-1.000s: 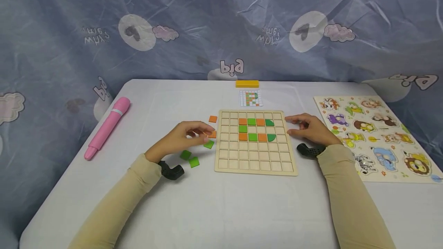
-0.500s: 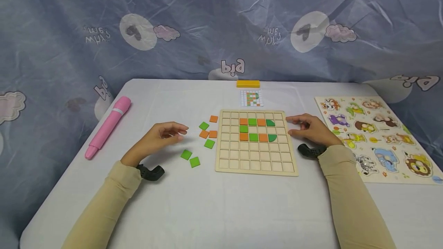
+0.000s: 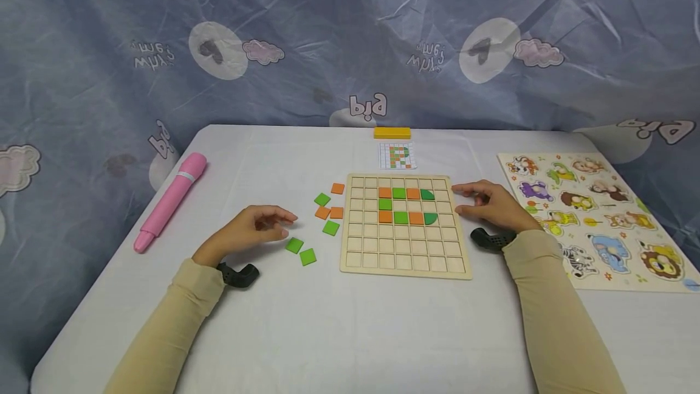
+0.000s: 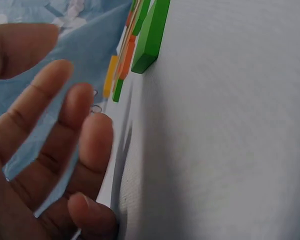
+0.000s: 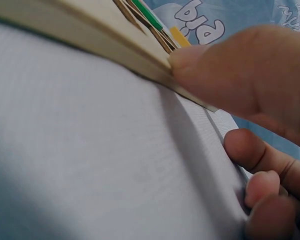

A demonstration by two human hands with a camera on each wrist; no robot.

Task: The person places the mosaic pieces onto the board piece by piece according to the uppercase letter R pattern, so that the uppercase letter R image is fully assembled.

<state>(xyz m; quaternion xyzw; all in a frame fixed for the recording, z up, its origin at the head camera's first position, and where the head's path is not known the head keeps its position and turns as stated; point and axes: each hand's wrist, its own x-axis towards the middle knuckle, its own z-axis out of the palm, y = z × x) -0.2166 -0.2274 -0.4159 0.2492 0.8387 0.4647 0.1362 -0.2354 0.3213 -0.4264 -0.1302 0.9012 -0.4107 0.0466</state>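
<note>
Wooden grid board (image 3: 404, 257) edge touches right hand (image 3: 489, 204).

Soft, even light falls from above on the white table (image 3: 350, 333), with only faint shadows under the forearms. The head view is sharp, its colours slightly cool. Both wrist views are dimmer and blurred up close: the left hand (image 4: 45, 150) and right hand (image 5: 250, 100) are out of focus.
</note>
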